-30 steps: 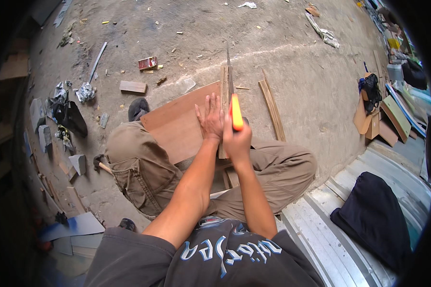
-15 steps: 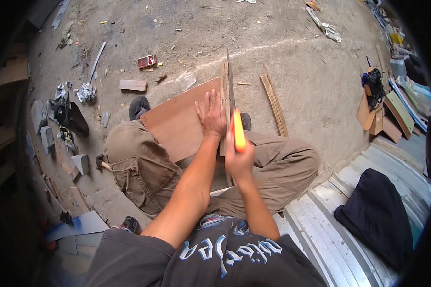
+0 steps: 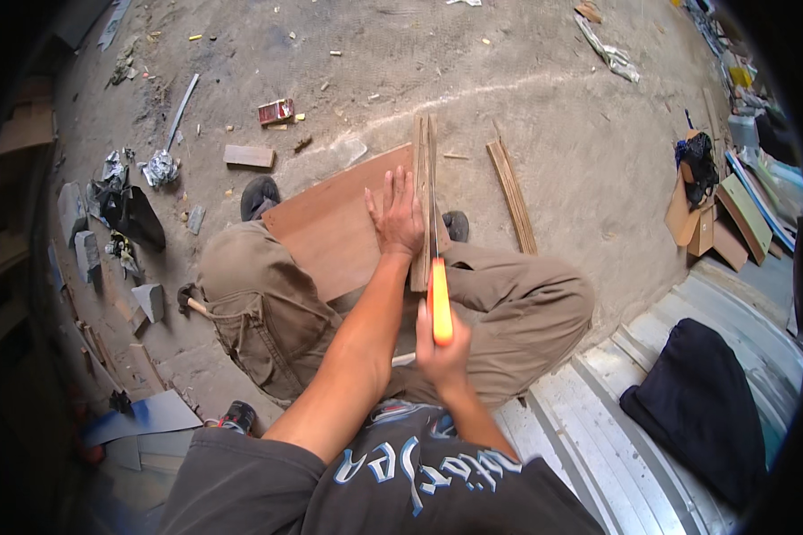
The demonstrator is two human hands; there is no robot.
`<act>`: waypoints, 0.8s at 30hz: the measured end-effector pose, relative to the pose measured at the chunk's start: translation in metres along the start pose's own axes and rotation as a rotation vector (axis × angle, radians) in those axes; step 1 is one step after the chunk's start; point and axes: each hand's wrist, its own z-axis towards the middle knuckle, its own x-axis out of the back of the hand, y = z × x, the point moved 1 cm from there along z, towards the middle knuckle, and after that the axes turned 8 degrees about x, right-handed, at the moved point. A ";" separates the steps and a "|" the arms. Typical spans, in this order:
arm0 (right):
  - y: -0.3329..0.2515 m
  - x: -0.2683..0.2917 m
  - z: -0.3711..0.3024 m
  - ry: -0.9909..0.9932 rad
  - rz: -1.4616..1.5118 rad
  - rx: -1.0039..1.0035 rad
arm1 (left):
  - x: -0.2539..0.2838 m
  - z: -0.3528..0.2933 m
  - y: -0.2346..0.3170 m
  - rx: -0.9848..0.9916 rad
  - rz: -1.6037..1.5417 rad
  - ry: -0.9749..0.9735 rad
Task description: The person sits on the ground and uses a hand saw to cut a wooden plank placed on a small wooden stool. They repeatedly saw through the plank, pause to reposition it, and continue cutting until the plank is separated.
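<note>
The handsaw (image 3: pixel 442 308) lies along the right side of the work, its orange-yellow handle at the near end and its thin blade pointing away from the person. The right hand (image 3: pixel 444 348) is closed around that handle, with some blur, near the person's lap. The left hand (image 3: pixel 397 218) is farther out and to the left: open, palm down, fingers extended and slightly apart, pressed flat on a brown wooden board (image 3: pixel 326 236) with nothing in its grip. Narrow wooden strips (image 3: pixel 420 196) lie just right of the left hand, along the board's right edge. The saw blade runs lengthwise over or between these strips; which of the two cannot be determined.

Writing: the dark grey T-shirt (image 3: pixel 268 473) carries large pale lettering edged in blue, inverted from this viewpoint. A small red box (image 3: pixel 276 111) on the concrete floor (image 3: pixel 598 178), beyond the board and to the left, bears lighter markings too small to read. Right of the work, another wooden strip (image 3: pixel 512 198) lies on the floor.
</note>
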 end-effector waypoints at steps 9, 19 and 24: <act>0.033 -0.034 0.141 -0.002 -0.065 -0.136 | -0.002 0.004 0.000 -0.033 0.065 0.004; 0.046 -0.026 0.110 -0.030 0.000 -0.122 | 0.000 0.004 0.001 -0.052 0.093 0.039; 0.024 -0.009 0.046 -0.032 0.072 -0.036 | 0.002 0.002 -0.005 0.012 0.001 0.004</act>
